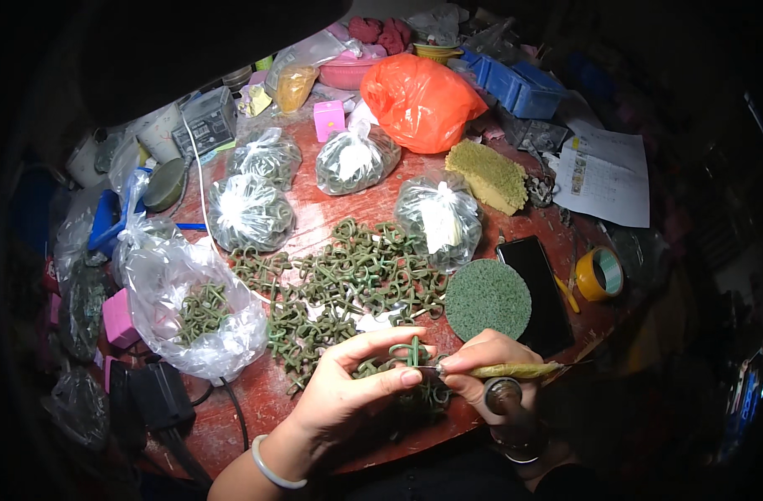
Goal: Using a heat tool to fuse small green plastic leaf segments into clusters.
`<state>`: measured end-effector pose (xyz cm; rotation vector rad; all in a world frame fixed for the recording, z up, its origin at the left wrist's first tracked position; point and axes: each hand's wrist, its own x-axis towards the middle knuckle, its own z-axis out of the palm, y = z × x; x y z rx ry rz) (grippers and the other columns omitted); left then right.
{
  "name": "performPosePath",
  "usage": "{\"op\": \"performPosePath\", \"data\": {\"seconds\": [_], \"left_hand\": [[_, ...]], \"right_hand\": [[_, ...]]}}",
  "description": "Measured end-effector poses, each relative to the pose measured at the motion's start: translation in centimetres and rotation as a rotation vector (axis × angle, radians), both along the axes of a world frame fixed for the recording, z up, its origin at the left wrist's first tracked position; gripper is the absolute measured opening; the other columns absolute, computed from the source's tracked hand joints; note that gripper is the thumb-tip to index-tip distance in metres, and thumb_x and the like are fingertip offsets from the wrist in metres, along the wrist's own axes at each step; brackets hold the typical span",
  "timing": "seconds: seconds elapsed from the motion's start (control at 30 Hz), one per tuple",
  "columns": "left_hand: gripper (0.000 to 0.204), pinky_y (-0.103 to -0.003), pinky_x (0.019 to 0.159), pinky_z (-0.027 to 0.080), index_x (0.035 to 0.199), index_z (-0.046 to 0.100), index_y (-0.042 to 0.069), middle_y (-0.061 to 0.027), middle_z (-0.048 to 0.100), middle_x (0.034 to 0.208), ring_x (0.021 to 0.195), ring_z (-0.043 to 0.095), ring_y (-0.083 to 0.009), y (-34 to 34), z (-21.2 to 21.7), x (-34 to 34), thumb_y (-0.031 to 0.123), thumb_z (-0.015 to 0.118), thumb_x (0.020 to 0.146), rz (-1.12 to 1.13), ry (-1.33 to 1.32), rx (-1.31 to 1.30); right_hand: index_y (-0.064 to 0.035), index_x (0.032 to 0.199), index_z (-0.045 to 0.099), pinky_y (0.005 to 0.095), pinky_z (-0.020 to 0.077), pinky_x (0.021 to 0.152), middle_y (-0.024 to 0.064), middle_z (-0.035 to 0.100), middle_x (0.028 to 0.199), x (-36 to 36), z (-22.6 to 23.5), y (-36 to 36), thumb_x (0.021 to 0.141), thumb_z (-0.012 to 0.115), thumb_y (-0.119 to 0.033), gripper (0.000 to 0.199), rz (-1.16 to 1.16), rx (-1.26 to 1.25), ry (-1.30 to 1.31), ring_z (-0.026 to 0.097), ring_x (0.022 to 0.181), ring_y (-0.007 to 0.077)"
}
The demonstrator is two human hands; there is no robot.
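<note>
A small green looped wax piece (pixel 408 355) is pinched in the grip of the left hand (pixel 352 380), between thumb and fingertips, just above the near edge of the round reddish-brown wooden counter (pixel 256 401). A pale bangle (pixel 273 469) is worn on the left wrist. Immediately to the right of that grip, a slim yellowish-handled pointed tool (pixel 507 370) is clenched in the grip of the right hand (pixel 482 367), and its fine metal tip is brought against the pinched piece. Directly beyond the two grips, a loose heap of similar green looped wax pieces (pixel 348 284) is spread over the counter. Just beyond and to the right of the right grip, a round dark-green textured disc (pixel 487 299) is laid, with a black flat phone (pixel 536 280) partly beneath its far side. Further right, a roll of yellow tape (pixel 598 274) is seen. To the left of the left grip, an open clear plastic bag (pixel 189 313) holding more green pieces is placed. Farther beyond the heap, several knotted clear bags of green pieces (pixel 252 209) are set, and behind them an orange plastic bag (pixel 419 100) and a yellowish-green sponge block (pixel 486 175). Far right of the grips, a printed white paper sheet (pixel 607 175) is laid.
</note>
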<state>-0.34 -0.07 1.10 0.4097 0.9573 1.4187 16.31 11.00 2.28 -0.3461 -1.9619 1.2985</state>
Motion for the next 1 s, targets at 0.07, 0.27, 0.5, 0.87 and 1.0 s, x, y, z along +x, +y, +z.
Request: {"op": "performPosePath", "data": {"seconds": [0.07, 0.27, 0.5, 0.87, 1.0], "left_hand": [[0.045, -0.029, 0.088, 0.049, 0.124, 0.057, 0.003, -0.0080, 0.064, 0.112, 0.098, 0.061, -0.0136, -0.2, -0.5, -0.2, 0.000, 0.070, 0.080, -0.047, 0.072, -0.038], [0.044, -0.027, 0.088, 0.048, 0.122, 0.059, 0.002, -0.0078, 0.065, 0.110, 0.098, 0.061, -0.0132, -0.1, -0.4, 0.1, 0.001, 0.071, 0.080, -0.021, -0.025, 0.021], [0.044, -0.026, 0.086, 0.048, 0.122, 0.059, 0.002, -0.0061, 0.065, 0.109, 0.096, 0.060, -0.0115, 0.0, -0.5, 0.3, 0.001, 0.072, 0.079, -0.028, -0.028, 0.030], [0.040, -0.022, 0.079, 0.046, 0.117, 0.063, 0.005, -0.0012, 0.063, 0.099, 0.087, 0.057, -0.0068, -0.1, -0.5, 0.2, 0.007, 0.075, 0.079, -0.049, 0.251, -0.060], [0.041, -0.024, 0.082, 0.045, 0.118, 0.062, 0.005, -0.0022, 0.064, 0.100, 0.088, 0.057, -0.0077, 0.0, -0.5, 0.4, 0.008, 0.075, 0.079, -0.018, 0.444, 0.087]], "right_hand": [[-0.0046, 0.096, 0.068, 0.0272, 0.0483, 0.061, 0.0069, 0.065, 0.078, 0.0, -0.5, -0.1, 0.074, 0.074, 0.002, 0.024, -0.045, 0.011, 0.007, 0.062, 0.070, 0.0152], [-0.0045, 0.093, 0.067, 0.0274, 0.0486, 0.062, 0.0072, 0.064, 0.078, -0.1, -0.4, 0.2, 0.074, 0.075, 0.002, 0.022, 0.019, 0.058, 0.015, 0.062, 0.070, 0.0158], [-0.0042, 0.092, 0.066, 0.0257, 0.0486, 0.060, 0.0077, 0.063, 0.079, 0.0, -1.4, 0.1, 0.075, 0.074, 0.002, 0.021, -0.140, 0.095, -0.007, 0.062, 0.069, 0.0160], [0.0002, 0.095, 0.061, 0.0241, 0.0485, 0.066, 0.0076, 0.064, 0.087, 0.3, -0.9, -0.9, 0.080, 0.071, -0.001, 0.018, -0.144, -0.335, 0.076, 0.061, 0.075, 0.0113], [0.0011, 0.096, 0.059, 0.0234, 0.0483, 0.069, 0.0068, 0.064, 0.088, 0.8, -1.1, -1.0, 0.081, 0.070, 0.000, 0.020, -0.128, -0.313, 0.024, 0.060, 0.076, 0.0099]]}}
